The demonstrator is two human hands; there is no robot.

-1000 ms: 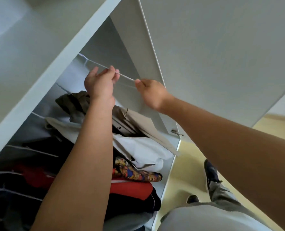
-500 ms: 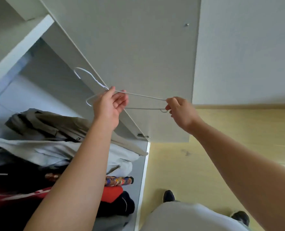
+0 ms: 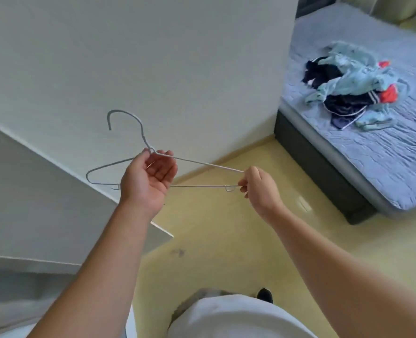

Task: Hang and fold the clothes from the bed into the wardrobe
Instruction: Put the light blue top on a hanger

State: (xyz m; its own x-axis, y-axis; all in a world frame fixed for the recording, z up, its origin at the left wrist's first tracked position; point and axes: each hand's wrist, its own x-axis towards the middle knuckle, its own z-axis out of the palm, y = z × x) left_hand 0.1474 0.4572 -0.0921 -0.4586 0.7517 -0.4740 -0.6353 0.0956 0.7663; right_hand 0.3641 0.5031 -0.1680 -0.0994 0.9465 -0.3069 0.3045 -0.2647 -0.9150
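A thin white wire hanger [image 3: 197, 164] hangs bare in front of me, hook up and to the left. My left hand [image 3: 148, 179] holds it at the neck under the hook, fingers loosely curled, palm towards me. My right hand [image 3: 258, 189] pinches the hanger's right end. A pile of clothes [image 3: 350, 86], pale blue, black and red, lies on the bed [image 3: 382, 152] at the upper right, well away from both hands. The white wardrobe door [image 3: 43, 203] stands open at my left.
A white wall [image 3: 153, 57] fills the upper left. Yellow floor [image 3: 226, 240] runs between me and the bed's dark base [image 3: 316, 172]. My dark shoe [image 3: 265, 295] shows at the bottom.
I have turned from the wardrobe's hanging clothes towards the bed. The hanger came out of the wardrobe with both hands still on it, and the bed with its clothes pile came into view.
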